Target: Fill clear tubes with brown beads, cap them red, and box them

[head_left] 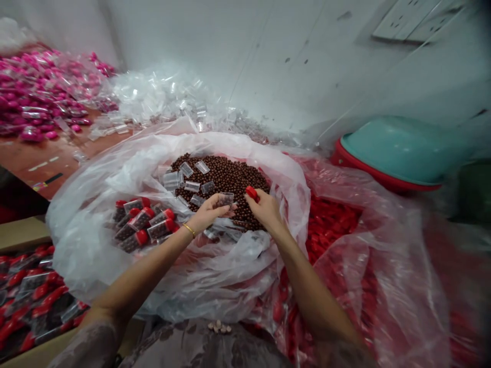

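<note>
My left hand (211, 212), with a gold bracelet at the wrist, holds a small clear container (226, 198) over a heap of brown beads (224, 176). Just to its right, my right hand (264, 208) pinches a red cap (252, 193). A gap separates the cap from the container. Several clear tubes (192, 186) lie on the beads' left side. Filled containers with red caps (141, 219) are piled left of my left hand, inside the same white plastic bag (88, 204).
Red caps (330, 225) lie under clear plastic at the right. A teal basin (402, 145) rests in a red one behind them. Clear containers (164, 94) and pink pieces (38, 97) are heaped at the back left. A box of filled containers (36, 291) stands front left.
</note>
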Demonstrator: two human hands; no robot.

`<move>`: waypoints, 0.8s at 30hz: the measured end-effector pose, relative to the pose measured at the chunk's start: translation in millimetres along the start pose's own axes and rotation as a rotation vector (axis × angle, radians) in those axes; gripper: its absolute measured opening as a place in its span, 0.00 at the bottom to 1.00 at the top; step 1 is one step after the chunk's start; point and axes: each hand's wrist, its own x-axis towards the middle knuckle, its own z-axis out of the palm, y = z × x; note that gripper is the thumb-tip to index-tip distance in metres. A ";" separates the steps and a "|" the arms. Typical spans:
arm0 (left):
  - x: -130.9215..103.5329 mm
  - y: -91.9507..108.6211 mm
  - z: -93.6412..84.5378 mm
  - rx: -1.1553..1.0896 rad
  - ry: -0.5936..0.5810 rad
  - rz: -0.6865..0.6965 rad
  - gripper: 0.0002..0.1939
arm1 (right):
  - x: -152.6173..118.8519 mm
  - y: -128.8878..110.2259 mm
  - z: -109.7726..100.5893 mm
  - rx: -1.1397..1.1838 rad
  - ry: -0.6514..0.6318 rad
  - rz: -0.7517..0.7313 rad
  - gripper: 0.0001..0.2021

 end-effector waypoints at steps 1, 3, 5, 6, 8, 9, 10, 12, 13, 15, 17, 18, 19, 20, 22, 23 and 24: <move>-0.8 -0.7 -2.2 0.016 0.028 -0.008 0.23 | 12.5 -5.2 3.3 -0.129 -0.053 -0.028 0.14; -2.1 -1.6 -7.5 0.056 0.075 -0.027 0.23 | 34.0 -14.5 13.2 -0.256 -0.148 -0.064 0.13; -3.7 -1.6 -13.1 0.092 0.107 -0.048 0.22 | 48.1 -20.5 24.7 -0.274 -0.216 -0.089 0.12; -4.8 -1.6 -15.7 0.110 0.120 -0.055 0.22 | 52.4 -22.0 29.6 -0.281 -0.245 -0.096 0.11; -7.2 -1.6 -20.0 0.134 0.131 -0.072 0.22 | 56.5 -22.2 35.0 -0.280 -0.282 -0.110 0.11; -8.4 -1.8 -21.5 0.136 0.130 -0.084 0.22 | 57.0 -21.4 34.9 -0.266 -0.291 -0.119 0.11; -9.3 -2.3 -22.5 0.130 0.124 -0.101 0.23 | 56.8 -20.2 32.9 -0.245 -0.296 -0.131 0.10; -10.2 -4.0 -22.8 0.093 0.107 -0.133 0.26 | 54.8 -18.5 25.1 -0.197 -0.293 -0.160 0.11; -10.1 -5.2 -22.2 0.068 0.098 -0.141 0.27 | 52.9 -18.4 20.2 -0.158 -0.280 -0.178 0.12; -8.8 -7.9 -19.7 0.028 0.077 -0.131 0.28 | 46.9 -20.9 11.4 0.026 -0.226 -0.226 0.13; -6.5 -10.4 -16.1 0.005 0.059 -0.101 0.28 | 37.8 -26.6 5.8 0.329 -0.170 -0.276 0.14; -5.1 -11.6 -14.3 -0.002 0.049 -0.085 0.28 | 32.2 -30.3 4.4 0.481 -0.155 -0.298 0.14; -3.8 -12.6 -12.6 -0.008 0.039 -0.069 0.28 | 26.2 -34.1 3.6 0.602 -0.155 -0.309 0.14; -2.6 -13.5 -11.0 -0.016 0.031 -0.053 0.28 | 20.0 -37.9 3.4 0.675 -0.170 -0.307 0.14; -0.8 -14.9 -8.5 -0.034 0.021 -0.025 0.27 | 8.4 -44.3 3.3 0.754 -0.212 -0.258 0.14; -0.5 -15.5 -7.5 -0.042 0.019 -0.016 0.27 | 3.5 -46.7 3.1 0.783 -0.232 -0.218 0.14; -0.6 -16.1 -6.7 -0.051 0.018 -0.009 0.26 | -0.4 -48.4 2.9 0.814 -0.247 -0.176 0.15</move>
